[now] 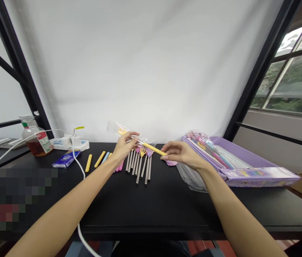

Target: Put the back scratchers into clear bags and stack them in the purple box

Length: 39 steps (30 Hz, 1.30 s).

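- While both hands are raised near the metal rods (139,171) (reference for all places below), a bottle (34,139) of amber liquid stands well left of them on the black tabletop (156,207).
- Blue packet (64,160): left of the rods, lying flat.
- White power strip (84,145): left of the rods, toward the wall.
- Yellow handles (88,163) and a blue handle (105,157): left of the rods, closer in, loose.
- Pink handles (120,167): just left of the rods, partly hidden by the left forearm.
- Left hand (126,144): over the rods' far left side, pinching a clear wrapper (121,126) (yellow shape inside; exact fingertip contact hard to tell).
- Rods: side by side, forked coloured heads (142,152) at their far ends.
- Held yellow handle (155,149): above the rods' far ends, between the hands, slanting down rightward.
- Right hand (185,154): right of the rods, thumb and fingertips narrow on that handle's right end.
- Clear plastic (191,178): right of the rods, by the right forearm.
- Purple box (242,151): well right of the rods, wrapped pieces inside.
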Available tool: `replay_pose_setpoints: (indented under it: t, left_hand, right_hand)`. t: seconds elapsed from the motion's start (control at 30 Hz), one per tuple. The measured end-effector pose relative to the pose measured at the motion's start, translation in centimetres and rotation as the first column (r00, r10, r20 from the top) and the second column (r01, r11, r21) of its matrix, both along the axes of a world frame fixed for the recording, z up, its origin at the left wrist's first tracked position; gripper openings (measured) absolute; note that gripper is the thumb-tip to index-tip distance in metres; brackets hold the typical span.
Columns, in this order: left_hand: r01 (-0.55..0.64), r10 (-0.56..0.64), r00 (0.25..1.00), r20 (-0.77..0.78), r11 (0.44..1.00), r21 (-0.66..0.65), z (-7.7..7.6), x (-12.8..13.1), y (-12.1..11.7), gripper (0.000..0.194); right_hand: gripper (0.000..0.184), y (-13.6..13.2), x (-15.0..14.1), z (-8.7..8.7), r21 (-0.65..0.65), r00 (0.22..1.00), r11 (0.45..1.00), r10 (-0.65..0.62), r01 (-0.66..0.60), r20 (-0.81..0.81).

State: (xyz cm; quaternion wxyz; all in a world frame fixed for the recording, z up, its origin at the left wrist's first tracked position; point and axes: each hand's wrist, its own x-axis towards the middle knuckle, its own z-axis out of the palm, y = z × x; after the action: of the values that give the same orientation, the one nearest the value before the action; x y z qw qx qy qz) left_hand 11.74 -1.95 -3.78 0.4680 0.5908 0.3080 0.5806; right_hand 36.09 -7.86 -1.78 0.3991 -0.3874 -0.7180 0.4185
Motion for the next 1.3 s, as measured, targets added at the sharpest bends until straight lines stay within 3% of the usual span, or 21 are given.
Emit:
replay_pose_setpoints:
  t: [0.13, 0.23, 0.37, 0.5, 0.7, 0.83, 1.0, 1.17, 1.3]
  left_hand:
    - [0.104, -0.104, 0.995, 0.009, 0.994, -0.030, 0.0, -0.7, 0.2, 0.038]
    - [0.159, -0.159, 0.987, -0.005, 0.987, -0.025, -0.4, -0.5, 0.2, 0.036]
    - [0.148, -0.146, 0.987, -0.069, 0.989, 0.026, -0.4, -0.4, 0.2, 0.034]
    - [0.128, -0.124, 0.989, -0.077, 0.991, 0.048, -0.1, -0.3, -0.1, 0.039]
    - [0.141, -0.141, 0.990, -0.018, 0.990, -0.016, -0.1, 0.5, -1.0, 0.051]
    - [0.197, -0.199, 0.978, -0.060, 0.979, -0.050, 0.1, 1.1, -2.2, 0.054]
    - [0.401, -0.401, 0.904, -0.146, 0.916, -0.034, -0.1, 2.1, -3.5, 0.049]
    - [0.349, -0.325, 0.907, -0.269, 0.936, 0.047, -0.1, 1.9, -3.4, 0.043]
    - [0.346, -0.315, 0.898, -0.306, 0.937, 0.052, 0.2, 1.6, -3.4, 0.040]
  right_hand:
    - [0.039, 0.2, -0.1, -0.4, 0.004, 1.000, 1.000, 0.015, -0.015, 0.000]
    - [0.051, 0.7, -0.4, -1.2, 0.088, 0.999, 0.996, -0.021, 0.023, -0.026]
    - [0.063, 1.3, -0.6, -2.0, 0.143, 0.998, 0.988, -0.049, 0.053, -0.035]
    - [0.068, 1.5, -0.8, -2.3, 0.128, 1.000, 0.992, 0.015, -0.013, -0.016]
    - [0.061, 1.4, -1.2, -2.3, 0.116, 0.998, 0.992, 0.056, -0.052, -0.035]
    - [0.072, 1.3, -1.2, -2.3, 0.134, 0.998, 0.991, 0.030, -0.023, -0.057]
    - [0.060, 1.6, -1.2, -2.4, 0.141, 0.999, 0.989, -0.041, 0.045, -0.036]
    - [0.041, 1.4, -1.7, -2.4, 0.121, 0.997, 0.991, -0.067, 0.062, 0.036]
    - [0.041, 1.1, -2.0, -2.3, 0.218, 0.982, 0.966, -0.163, 0.140, 0.092]
